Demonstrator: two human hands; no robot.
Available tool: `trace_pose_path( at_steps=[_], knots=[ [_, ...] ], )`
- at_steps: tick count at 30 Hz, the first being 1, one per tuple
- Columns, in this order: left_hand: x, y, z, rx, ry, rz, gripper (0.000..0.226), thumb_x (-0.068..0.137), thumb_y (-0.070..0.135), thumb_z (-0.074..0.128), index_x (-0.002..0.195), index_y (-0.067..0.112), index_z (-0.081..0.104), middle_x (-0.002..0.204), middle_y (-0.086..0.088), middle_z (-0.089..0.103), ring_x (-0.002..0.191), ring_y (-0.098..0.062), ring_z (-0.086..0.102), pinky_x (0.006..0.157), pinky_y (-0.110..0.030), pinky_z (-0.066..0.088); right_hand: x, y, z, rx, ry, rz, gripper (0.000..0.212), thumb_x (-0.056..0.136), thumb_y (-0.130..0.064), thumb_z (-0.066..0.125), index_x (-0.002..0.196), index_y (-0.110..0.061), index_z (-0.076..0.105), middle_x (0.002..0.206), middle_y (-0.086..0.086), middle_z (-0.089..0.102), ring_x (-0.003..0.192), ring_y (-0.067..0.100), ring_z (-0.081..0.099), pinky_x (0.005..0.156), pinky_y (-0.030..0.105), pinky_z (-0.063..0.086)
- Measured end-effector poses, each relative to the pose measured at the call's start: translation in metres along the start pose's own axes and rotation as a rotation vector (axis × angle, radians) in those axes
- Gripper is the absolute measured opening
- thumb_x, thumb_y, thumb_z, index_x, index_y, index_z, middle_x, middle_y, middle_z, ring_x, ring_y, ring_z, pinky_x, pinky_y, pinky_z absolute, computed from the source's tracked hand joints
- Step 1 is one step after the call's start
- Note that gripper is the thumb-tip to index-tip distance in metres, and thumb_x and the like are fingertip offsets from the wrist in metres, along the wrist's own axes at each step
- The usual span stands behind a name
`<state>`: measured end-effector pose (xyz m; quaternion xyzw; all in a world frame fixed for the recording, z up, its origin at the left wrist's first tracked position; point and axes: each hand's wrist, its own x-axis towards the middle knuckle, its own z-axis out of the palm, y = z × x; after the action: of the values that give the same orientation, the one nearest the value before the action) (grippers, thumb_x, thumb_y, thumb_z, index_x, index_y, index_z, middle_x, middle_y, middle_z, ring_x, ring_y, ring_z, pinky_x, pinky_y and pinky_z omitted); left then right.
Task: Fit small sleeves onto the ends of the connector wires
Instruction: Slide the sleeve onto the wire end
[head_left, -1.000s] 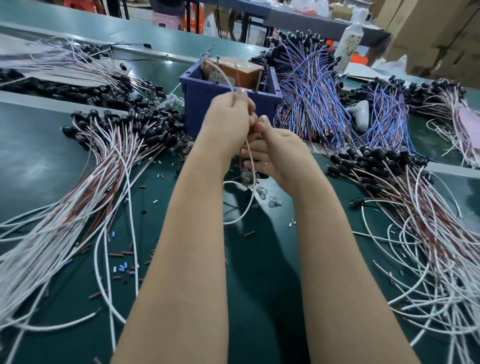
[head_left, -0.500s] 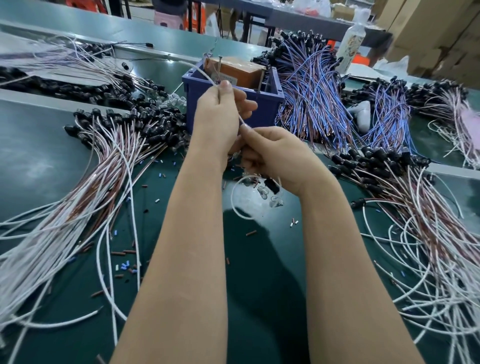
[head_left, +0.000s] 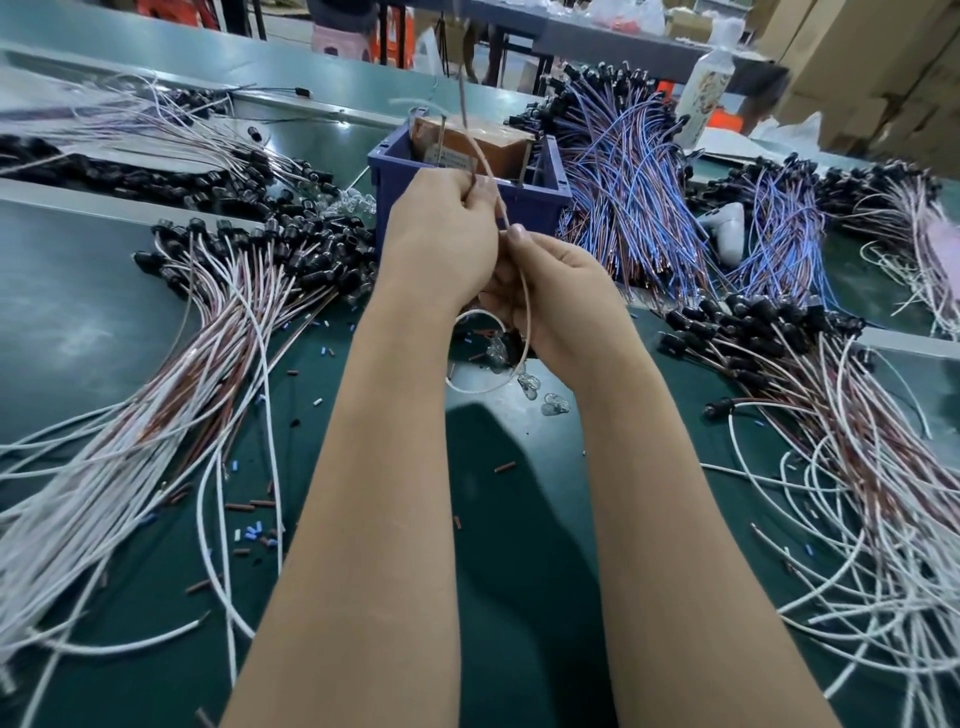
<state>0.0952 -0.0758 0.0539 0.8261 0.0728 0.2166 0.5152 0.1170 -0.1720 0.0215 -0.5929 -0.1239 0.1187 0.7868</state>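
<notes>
The left hand (head_left: 441, 244) is curled round the connector wire (head_left: 526, 312), whose tip has climbed toward twelve o'clock (I can't spot a sleeve on it). At its four o'clock the right hand (head_left: 556, 301) pinches it lower, probably feeding it through.

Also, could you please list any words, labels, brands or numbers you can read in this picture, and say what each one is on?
No text here can be read.
Pale label on the brown box in the blue crate: some print, too blurred to read.
Bottle at the back right: patterned wrap, too small and blurred to read.
</notes>
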Motion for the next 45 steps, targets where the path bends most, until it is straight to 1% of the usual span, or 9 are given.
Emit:
trace_pose_path(
  at_steps=[6,10,18,25,28,31,36,40,45],
  knots=[
    [0.001,-0.011,0.003,0.016,0.078,-0.077,0.018,0.096,0.023,0.051,0.089,0.013,0.064,0.083,-0.004,0.065,0.089,-0.024,0.066,0.085,-0.031,0.051,0.002,0.013,0.012,-0.017,0.085,0.031,0.030,0.101,-0.010,0.040,0.077,-0.008,0.058,0.065,0.009,0.049,0.051,0.008,0.054,0.063,0.026,0.052],
    [0.002,-0.018,0.007,-0.004,0.030,-0.136,0.012,0.093,0.017,0.055,0.095,0.013,0.066,0.094,-0.007,0.068,0.093,-0.026,0.066,0.089,-0.039,0.052,0.001,0.017,0.013,-0.111,0.125,0.017,0.025,0.101,-0.011,0.042,0.081,-0.007,0.057,0.069,0.009,0.056,0.057,0.010,0.058,0.058,0.024,0.056],
    [0.010,-0.027,0.010,-0.057,0.110,-0.251,0.019,0.097,0.017,0.042,0.105,0.007,0.056,0.106,-0.012,0.068,0.100,-0.029,0.064,0.092,-0.041,0.050,0.003,0.014,0.009,-0.351,0.294,-0.083,0.030,0.098,-0.008,0.044,0.074,-0.015,0.061,0.071,0.001,0.062,0.069,0.013,0.059,0.071,0.031,0.052],
    [0.009,-0.033,0.007,-0.116,0.170,-0.238,0.020,0.094,0.012,0.046,0.077,0.013,0.055,0.072,0.000,0.065,0.069,-0.015,0.060,0.081,-0.034,0.055,0.007,-0.003,-0.012,-0.084,0.446,-0.114,0.028,0.094,0.004,0.032,0.086,-0.014,0.052,0.066,0.001,0.049,0.047,0.007,0.045,0.045,0.017,0.039],
    [0.008,-0.033,0.008,-0.143,0.151,-0.248,0.029,0.092,0.008,0.047,0.065,0.015,0.053,0.063,0.001,0.063,0.057,-0.009,0.058,0.077,-0.035,0.058,0.008,0.003,-0.024,-0.394,0.469,-0.110,0.030,0.101,-0.014,0.033,0.083,-0.017,0.057,0.063,-0.006,0.041,0.053,0.008,0.037,0.050,0.020,0.032],
    [0.006,-0.032,0.007,-0.119,0.103,-0.255,0.028,0.090,0.007,0.047,0.063,0.012,0.057,0.062,-0.001,0.064,0.051,-0.007,0.056,0.073,-0.033,0.058,0.012,0.008,-0.026,-0.648,0.448,-0.096,0.029,0.102,-0.019,0.033,0.105,-0.003,0.057,0.071,-0.002,0.044,0.071,0.021,0.046,0.069,0.033,0.035],
    [0.003,-0.027,0.003,-0.037,-0.068,-0.285,0.018,0.087,0.003,0.047,0.084,-0.001,0.064,0.068,-0.008,0.067,0.049,-0.007,0.060,0.056,-0.024,0.058,0.010,0.007,-0.015,-0.826,0.326,-0.050,0.043,0.099,-0.015,0.034,0.142,-0.017,0.028,0.109,0.020,0.060,0.097,0.036,0.060,0.088,0.049,0.048],
    [0.002,-0.025,0.001,0.022,-0.142,-0.282,0.018,0.086,0.000,0.046,0.085,-0.003,0.064,0.070,-0.011,0.068,0.050,-0.008,0.061,0.057,-0.025,0.059,0.008,0.006,-0.012,-0.956,0.259,0.013,0.033,0.099,-0.013,0.031,0.127,-0.009,0.048,0.112,0.024,0.062,0.083,0.030,0.060,0.078,0.040,0.049],
    [0.002,-0.025,-0.001,0.024,-0.165,-0.287,0.018,0.086,-0.001,0.045,0.086,-0.003,0.063,0.072,-0.012,0.068,0.055,-0.012,0.064,0.060,-0.027,0.059,0.004,0.003,-0.015,-1.048,0.388,-0.044,0.029,0.094,-0.008,0.034,0.113,-0.009,0.055,0.100,0.014,0.060,0.091,0.032,0.054,0.071,0.031,0.038]
  ],
)
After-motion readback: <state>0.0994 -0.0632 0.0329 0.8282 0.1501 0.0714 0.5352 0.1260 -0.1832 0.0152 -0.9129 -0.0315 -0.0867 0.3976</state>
